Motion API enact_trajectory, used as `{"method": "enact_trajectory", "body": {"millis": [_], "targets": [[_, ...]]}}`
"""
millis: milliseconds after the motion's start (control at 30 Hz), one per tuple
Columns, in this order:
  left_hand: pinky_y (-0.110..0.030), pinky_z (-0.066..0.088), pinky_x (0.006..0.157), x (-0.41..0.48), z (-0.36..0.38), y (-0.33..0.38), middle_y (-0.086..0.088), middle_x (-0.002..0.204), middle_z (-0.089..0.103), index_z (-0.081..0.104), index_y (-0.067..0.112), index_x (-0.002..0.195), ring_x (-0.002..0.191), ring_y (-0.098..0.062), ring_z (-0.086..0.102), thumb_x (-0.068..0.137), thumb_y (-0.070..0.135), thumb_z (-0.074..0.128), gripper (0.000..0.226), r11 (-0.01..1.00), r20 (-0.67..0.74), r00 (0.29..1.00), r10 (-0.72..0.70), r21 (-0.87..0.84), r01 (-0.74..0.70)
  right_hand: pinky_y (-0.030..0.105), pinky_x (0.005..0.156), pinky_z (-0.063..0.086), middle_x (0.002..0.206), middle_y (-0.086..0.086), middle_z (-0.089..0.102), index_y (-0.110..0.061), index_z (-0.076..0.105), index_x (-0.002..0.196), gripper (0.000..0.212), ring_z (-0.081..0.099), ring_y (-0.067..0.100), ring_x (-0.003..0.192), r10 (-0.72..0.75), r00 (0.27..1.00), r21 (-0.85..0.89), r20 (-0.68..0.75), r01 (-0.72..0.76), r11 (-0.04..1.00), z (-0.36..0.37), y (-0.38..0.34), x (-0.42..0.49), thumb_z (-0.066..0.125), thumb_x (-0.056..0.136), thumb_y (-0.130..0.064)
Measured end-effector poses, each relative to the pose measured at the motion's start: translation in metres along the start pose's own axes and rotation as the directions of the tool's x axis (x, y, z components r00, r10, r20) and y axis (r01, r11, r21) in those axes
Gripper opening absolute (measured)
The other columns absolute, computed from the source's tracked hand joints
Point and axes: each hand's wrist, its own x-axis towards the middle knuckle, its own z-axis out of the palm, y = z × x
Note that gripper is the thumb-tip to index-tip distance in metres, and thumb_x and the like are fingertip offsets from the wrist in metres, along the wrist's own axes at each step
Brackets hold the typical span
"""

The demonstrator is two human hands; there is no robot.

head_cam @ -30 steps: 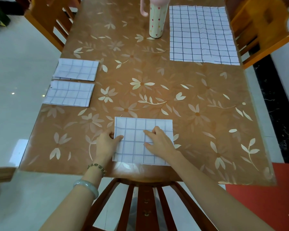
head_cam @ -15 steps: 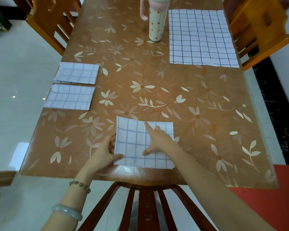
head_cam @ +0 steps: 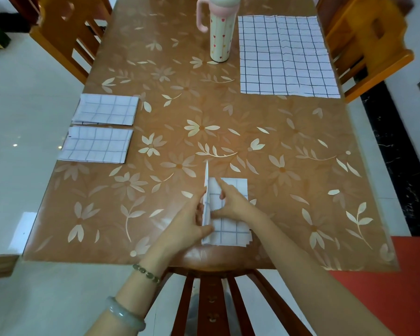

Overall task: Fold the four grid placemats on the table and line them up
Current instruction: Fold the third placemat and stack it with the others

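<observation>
A partly folded white grid placemat (head_cam: 230, 229) lies near the table's front edge. My left hand (head_cam: 184, 226) grips its left half and holds it lifted upright, edge-on to the camera. My right hand (head_cam: 230, 202) presses the flat right half with straight fingers along the crease. Two folded grid placemats (head_cam: 106, 109) (head_cam: 96, 144) lie one behind the other by the left edge. An unfolded grid placemat (head_cam: 286, 57) lies flat at the far right.
A tall cream tumbler (head_cam: 220, 35) with a pink handle stands at the back, left of the unfolded mat. Wooden chairs stand at the far left (head_cam: 66, 32), far right (head_cam: 366, 44) and right below me (head_cam: 211, 299). The table (head_cam: 204, 132) has a glossy floral cover.
My left hand has taken the left half of the near placemat and swung it up to vertical, folding it rightward. My right hand stayed pressing the mat.
</observation>
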Motion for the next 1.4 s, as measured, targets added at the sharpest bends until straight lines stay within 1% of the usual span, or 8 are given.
{"method": "enact_trajectory", "body": {"millis": [100, 233, 333, 467, 833, 1000, 1200, 1400], "targets": [[-0.020, 0.050, 0.063, 0.008, 0.022, 0.003, 0.012, 0.098, 0.046, 0.023, 0.033, 0.148, 0.071, -0.006, 0.053, 0.083, 0.010, 0.068, 0.082, 1.000, -0.048, 0.999, -0.010, 0.029, 0.011, 0.013, 0.067, 0.047, 0.091, -0.001, 0.055, -0.012, 0.047, 0.137, 0.054, 0.053, 0.007, 0.075, 0.099, 0.966, 0.479, -0.237, 0.028, 0.877, -0.014, 0.021, -0.024, 0.065, 0.086, -0.008], [-0.012, 0.042, 0.061, 0.021, 0.054, 0.007, 0.005, 0.105, 0.047, 0.026, 0.029, 0.149, 0.073, -0.006, 0.053, 0.086, 0.015, 0.065, 0.075, 0.993, -0.057, 0.998, 0.029, 0.116, -0.022, 0.028, 0.076, 0.055, 0.090, 0.002, 0.067, -0.008, 0.067, 0.109, 0.020, 0.064, 0.017, 0.081, 0.197, 0.896, 0.492, -0.398, 0.027, 0.870, -0.021, 0.049, -0.042, 0.056, 0.093, -0.010], [-0.016, 0.036, 0.065, 0.030, 0.076, 0.006, 0.004, 0.105, 0.044, 0.025, 0.025, 0.149, 0.073, -0.004, 0.048, 0.087, 0.013, 0.062, 0.073, 0.984, -0.024, 1.000, 0.014, 0.180, -0.009, 0.047, 0.083, 0.054, 0.082, 0.014, 0.069, -0.002, 0.070, 0.087, 0.020, 0.065, 0.023, 0.077, 0.276, 0.880, 0.544, -0.386, -0.025, 0.839, -0.019, 0.056, -0.040, 0.056, 0.093, -0.014], [-0.021, 0.038, 0.077, 0.038, 0.092, 0.000, 0.001, 0.106, 0.042, 0.026, 0.017, 0.149, 0.084, -0.012, 0.046, 0.087, 0.008, 0.059, 0.070, 0.981, 0.000, 1.000, -0.017, 0.192, 0.017, 0.045, 0.076, 0.053, 0.070, 0.015, 0.064, 0.008, 0.067, 0.078, 0.034, 0.059, 0.020, 0.068, 0.332, 0.870, 0.614, -0.363, -0.044, 0.788, -0.022, 0.053, -0.035, 0.062, 0.089, -0.024], [-0.022, 0.040, 0.078, 0.046, 0.086, -0.008, 0.002, 0.108, 0.050, 0.037, 0.015, 0.144, 0.090, -0.012, 0.051, 0.090, 0.041, 0.061, 0.064, 0.982, -0.061, 0.998, 0.001, 0.189, 0.010, 0.020, 0.064, 0.039, 0.078, 0.001, 0.069, -0.009, 0.074, 0.086, 0.010, 0.059, 0.011, 0.074, 0.285, 0.845, 0.316, -0.452, -0.147, 0.937, -0.018, 0.044, -0.024, 0.068, 0.079, -0.013], [-0.039, 0.046, 0.092, 0.060, 0.041, -0.030, -0.015, 0.127, 0.058, 0.052, 0.001, 0.133, 0.112, -0.031, 0.058, 0.096, 0.025, 0.035, 0.048, 0.688, -0.251, 0.871, 0.422, 0.714, -0.128, 0.016, 0.056, 0.034, 0.071, -0.006, 0.052, -0.007, 0.063, 0.097, 0.019, 0.051, 0.012, 0.070, 0.213, 0.851, 0.229, -0.480, -0.112, 0.967, -0.019, 0.053, -0.022, 0.067, 0.079, -0.006], [-0.050, 0.021, 0.113, 0.074, 0.034, -0.065, -0.017, 0.151, 0.036, 0.036, -0.001, 0.145, 0.141, -0.029, 0.033, 0.101, 0.036, 0.015, 0.060, 0.435, 0.053, 0.923, 0.381, 0.871, -0.230, 0.042, 0.087, 0.048, 0.113, 0.011, 0.058, -0.008, 0.059, 0.114, 0.031, 0.054, 0.027, 0.103, -0.292, 0.717, -0.366, -0.632, 0.056, 0.929, 0.001, 0.047, -0.019, 0.051, 0.084, -0.014], [-0.052, 0.021, 0.114, 0.078, 0.037, -0.071, -0.015, 0.153, 0.034, 0.034, 0.001, 0.146, 0.142, -0.026, 0.031, 0.102, 0.041, 0.009, 0.064, 0.424, 0.071, 0.955, 0.289, 0.885, -0.194, 0.048, 0.116, 0.019, 0.149, 0.014, 0.037, -0.003, 0.037, 0.142, 0.057, 0.031, 0.026, 0.141, -0.367, 0.882, -0.710, -0.294, 0.056, 0.702, 0.023, 0.057, -0.001, 0.025, 0.098, -0.037]]}}
